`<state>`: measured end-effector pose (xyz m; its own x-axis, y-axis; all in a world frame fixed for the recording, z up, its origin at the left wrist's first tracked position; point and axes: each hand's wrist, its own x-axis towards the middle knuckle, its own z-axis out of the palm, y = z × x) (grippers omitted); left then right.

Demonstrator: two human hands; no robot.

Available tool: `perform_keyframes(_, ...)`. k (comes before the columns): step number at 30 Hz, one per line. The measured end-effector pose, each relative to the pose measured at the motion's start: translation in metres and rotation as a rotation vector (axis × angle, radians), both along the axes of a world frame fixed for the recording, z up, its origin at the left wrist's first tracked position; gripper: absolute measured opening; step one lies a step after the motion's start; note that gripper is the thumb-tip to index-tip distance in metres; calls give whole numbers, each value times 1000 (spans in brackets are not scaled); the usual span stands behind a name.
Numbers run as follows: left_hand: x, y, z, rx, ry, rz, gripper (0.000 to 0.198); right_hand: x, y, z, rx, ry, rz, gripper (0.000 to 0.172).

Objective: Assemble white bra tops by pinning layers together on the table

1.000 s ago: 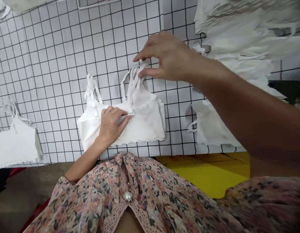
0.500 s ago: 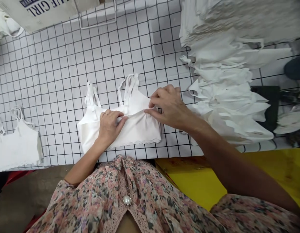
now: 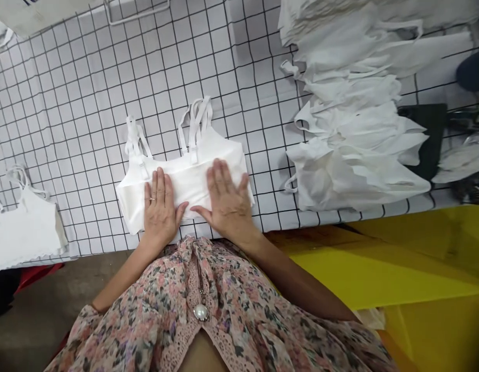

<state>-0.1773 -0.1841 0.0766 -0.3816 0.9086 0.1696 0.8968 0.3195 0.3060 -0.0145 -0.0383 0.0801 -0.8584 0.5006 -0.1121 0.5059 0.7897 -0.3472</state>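
Beneath the fingers of both hands, in the head camera's view, a white bra top lies on a grid-patterned table. The left hand and the right hand rest palm down on it, fingers extended and gripping nothing, the thumbs pointing towards each other with a small gap between. The right hand is slightly blurred.

The soft fabric could probably bunch or crease if either palm slid unevenly. The straps, loose beyond the fingertips, could twist or fold under if the garment were pushed forward, and a pull towards the body could drag its lower edge over the nearby table edge.

The bra top spreads under and between the hands, one end showing left of the left fingers, the other right of the right fingers. Well left of the left fingers lies another white garment; well to their right, a loose pile of white garments.
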Motion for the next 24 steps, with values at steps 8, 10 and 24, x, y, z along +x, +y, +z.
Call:
perform_keyframes(8,23,14,-4,8,-18,-20,81,13,10,0,146,110,-118,93)
perform_keyframes(10,30,18,-7,-17,-17,-5,79,-5,9,-3,114,143,-85,88)
perform_keyframes(24,-3,-40,1,-1,-58,292,77,28,14,-17,214,134,-208,99)
